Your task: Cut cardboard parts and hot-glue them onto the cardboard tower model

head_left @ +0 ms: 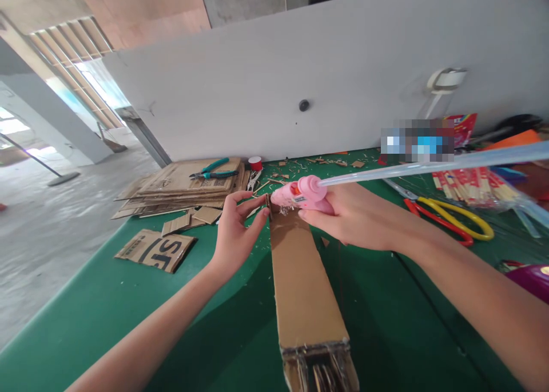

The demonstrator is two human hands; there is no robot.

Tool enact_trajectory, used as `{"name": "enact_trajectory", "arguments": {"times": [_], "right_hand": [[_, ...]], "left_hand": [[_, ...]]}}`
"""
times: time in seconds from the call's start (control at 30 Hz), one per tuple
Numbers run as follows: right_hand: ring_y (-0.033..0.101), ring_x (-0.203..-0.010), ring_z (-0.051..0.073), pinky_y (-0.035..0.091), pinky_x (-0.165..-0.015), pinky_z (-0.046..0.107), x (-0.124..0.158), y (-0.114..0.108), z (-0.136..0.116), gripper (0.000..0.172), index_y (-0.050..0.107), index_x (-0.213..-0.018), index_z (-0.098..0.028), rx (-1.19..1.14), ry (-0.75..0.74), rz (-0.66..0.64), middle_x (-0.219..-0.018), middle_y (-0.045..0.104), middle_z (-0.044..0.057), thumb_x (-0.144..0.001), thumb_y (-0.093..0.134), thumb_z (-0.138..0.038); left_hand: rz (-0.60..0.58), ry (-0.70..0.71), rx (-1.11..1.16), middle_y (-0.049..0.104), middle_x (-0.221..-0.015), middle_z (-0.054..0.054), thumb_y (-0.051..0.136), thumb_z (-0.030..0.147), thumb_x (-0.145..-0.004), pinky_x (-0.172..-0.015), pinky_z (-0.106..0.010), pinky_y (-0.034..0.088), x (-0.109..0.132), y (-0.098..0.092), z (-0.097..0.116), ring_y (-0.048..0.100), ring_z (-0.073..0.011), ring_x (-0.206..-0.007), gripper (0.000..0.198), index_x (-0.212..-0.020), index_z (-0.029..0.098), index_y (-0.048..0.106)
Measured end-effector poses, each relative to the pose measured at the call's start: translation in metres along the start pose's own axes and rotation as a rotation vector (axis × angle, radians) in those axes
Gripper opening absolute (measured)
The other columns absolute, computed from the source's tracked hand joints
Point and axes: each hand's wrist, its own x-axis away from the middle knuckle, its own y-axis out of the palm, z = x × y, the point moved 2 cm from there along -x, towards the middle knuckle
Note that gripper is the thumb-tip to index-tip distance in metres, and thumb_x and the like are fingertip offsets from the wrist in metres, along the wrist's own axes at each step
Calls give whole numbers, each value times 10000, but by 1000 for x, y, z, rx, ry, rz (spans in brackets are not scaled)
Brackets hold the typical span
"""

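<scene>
My right hand [347,212] grips a pink glue gun [302,192], with a long clear glue stick [412,168] running out of its back to the right. The gun's front end points left, over the far end of a long cardboard box [304,272]. My left hand [242,223] pinches a small cardboard piece [269,206] between thumb and fingers at that far end, close to the gun's front. Whether the nozzle touches the piece is hidden. The box's near end shows layered cardboard inside and glue along its edge.
Stacked cardboard sheets [171,183] with teal-handled pliers [214,172] on top lie at the back left, near a printed cardboard scrap [156,250]. Red-and-yellow scissors [454,218] rest at right. A red tape roll [255,163] and scraps lie before the grey panel [274,95].
</scene>
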Motion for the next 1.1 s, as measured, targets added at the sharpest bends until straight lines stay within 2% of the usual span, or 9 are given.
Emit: {"name": "enact_trajectory", "arguments": {"times": [0.17, 0.3, 0.47, 0.73, 1.1], "right_hand": [[454, -596, 128, 324, -585, 242, 3, -5, -4, 148, 566, -857, -206, -23, -3, 2, -654, 517, -25, -835, 450, -295], [401, -487, 107, 282, -506, 248, 6, -10, -5, 162, 525, -748, -200, -32, 126, -83, -582, 480, -34, -815, 483, -342], [482, -422, 120, 315, -473, 247, 1, -2, 3, 290, 419, -600, -199, -57, 262, -211, -442, 489, -24, -828, 448, -376], [509, -381, 125, 341, -443, 243, -3, 13, 21, 374, 415, -569, -196, -109, 221, -209, -420, 539, 0, -868, 386, -419], [486, -399, 124, 346, -466, 252, 3, -4, -7, 353, 372, -549, -201, -75, 271, -255, -409, 503, -7, -842, 418, -391]], "left_hand": [[6, -26, -15, 676, -1076, -100, 668, 275, -782, -799, -306, 531, 0, -1, 0, 623, -218, -1069, 384, -1091, 216, 448], [10, -41, -14, 673, -1085, -106, 668, 287, -778, -791, -311, 533, 1, -1, 0, 626, -225, -1062, 407, -1113, 213, 449], [17, -50, -26, 675, -1076, -114, 676, 301, -769, -756, -298, 539, 2, -1, -1, 630, -230, -1052, 429, -1122, 209, 449], [12, -48, -22, 677, -1070, -110, 671, 297, -770, -790, -332, 540, 2, 1, 2, 630, -233, -1053, 419, -1111, 206, 445], [-3, -49, -13, 669, -1088, -122, 661, 292, -779, -792, -356, 551, 1, 0, 2, 626, -240, -1062, 410, -1111, 206, 435]]}}
